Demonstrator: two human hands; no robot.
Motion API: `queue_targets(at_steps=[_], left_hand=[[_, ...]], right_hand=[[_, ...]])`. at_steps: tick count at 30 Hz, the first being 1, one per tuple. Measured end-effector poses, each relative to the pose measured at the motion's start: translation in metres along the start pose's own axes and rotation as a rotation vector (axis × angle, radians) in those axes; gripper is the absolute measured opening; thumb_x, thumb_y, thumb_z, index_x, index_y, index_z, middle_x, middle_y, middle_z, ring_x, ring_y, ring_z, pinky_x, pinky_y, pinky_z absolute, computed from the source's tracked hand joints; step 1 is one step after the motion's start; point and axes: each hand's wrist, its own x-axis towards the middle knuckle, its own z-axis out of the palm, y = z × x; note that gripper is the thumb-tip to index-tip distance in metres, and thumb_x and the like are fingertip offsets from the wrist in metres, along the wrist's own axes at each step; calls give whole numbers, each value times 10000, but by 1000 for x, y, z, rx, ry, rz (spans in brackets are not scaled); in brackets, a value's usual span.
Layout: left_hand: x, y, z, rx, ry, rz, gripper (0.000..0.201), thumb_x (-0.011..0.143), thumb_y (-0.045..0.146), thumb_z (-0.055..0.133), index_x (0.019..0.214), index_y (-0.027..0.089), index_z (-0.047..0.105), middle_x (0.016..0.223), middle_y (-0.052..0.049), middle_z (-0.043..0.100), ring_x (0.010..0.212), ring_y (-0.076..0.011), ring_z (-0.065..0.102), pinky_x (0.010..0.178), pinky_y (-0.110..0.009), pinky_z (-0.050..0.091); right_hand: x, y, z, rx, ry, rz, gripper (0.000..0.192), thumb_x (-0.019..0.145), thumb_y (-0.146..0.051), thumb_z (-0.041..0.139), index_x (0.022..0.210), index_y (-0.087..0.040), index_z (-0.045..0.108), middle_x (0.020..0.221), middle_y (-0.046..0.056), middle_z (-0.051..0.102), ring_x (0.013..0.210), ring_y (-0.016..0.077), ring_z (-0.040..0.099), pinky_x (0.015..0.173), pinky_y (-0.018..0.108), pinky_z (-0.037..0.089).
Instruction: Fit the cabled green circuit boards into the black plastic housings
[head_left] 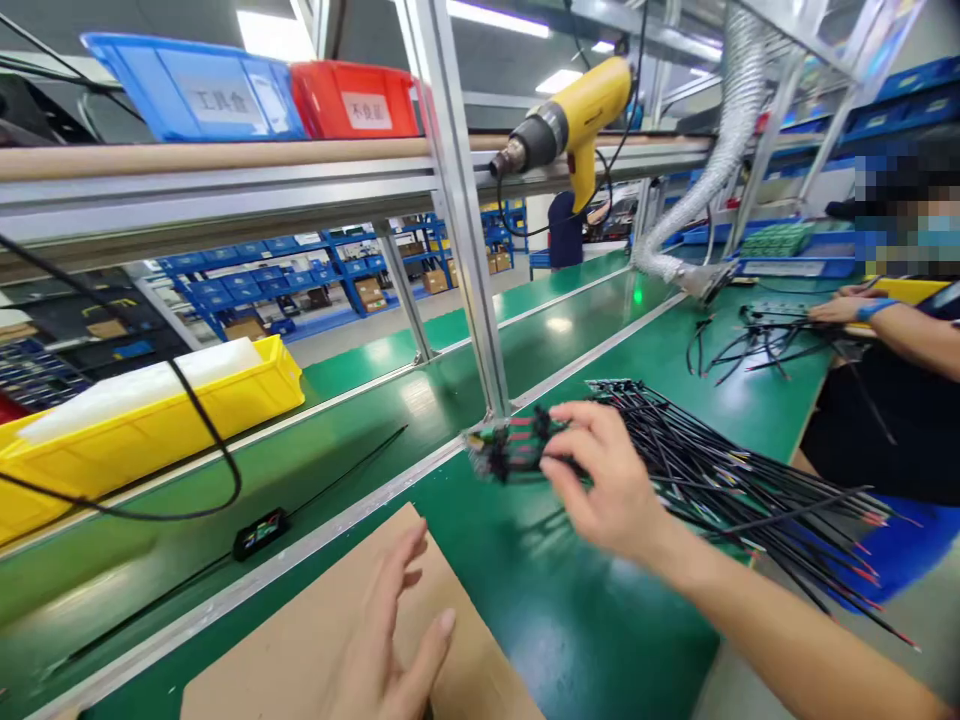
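My right hand pinches the near end of a circuit board with wires, holding it over the green bench. Red and black parts show on the board, which is blurred. Beside and behind this hand lies a heap of black cables with bare coloured ends, fanned toward the bench's right edge. My left hand is open, thumb and fingers apart, above a sheet of cardboard. Whether it touches the cardboard I cannot tell.
A small black module with thin cables lies on the green conveyor. Beyond it stands a yellow bin. A yellow heat gun hangs near a metal post. At right, a co-worker's hands handle cables.
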Motion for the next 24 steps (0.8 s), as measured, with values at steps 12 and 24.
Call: queue_targets(at_steps=[12, 24], left_hand=[[53, 52, -32, -37, 57, 707, 207, 923, 298, 623, 1117, 315, 691, 1097, -33, 736, 1117, -230, 645, 1111, -438, 321], [31, 75, -8, -723, 215, 282, 799, 798, 587, 666, 1479, 328, 339, 1587, -48, 269, 1447, -312, 257, 1137, -433, 328]], right_hand=[[-41, -61, -57, 199, -80, -270, 414, 761, -110, 589, 1172, -139, 545, 1223, 151, 564, 1197, 291, 471, 993, 443, 432], [38, -58, -10, 228, -451, 191, 350, 750, -36, 467, 1059, -155, 579, 997, 90, 667, 869, 191, 639, 749, 283, 494]])
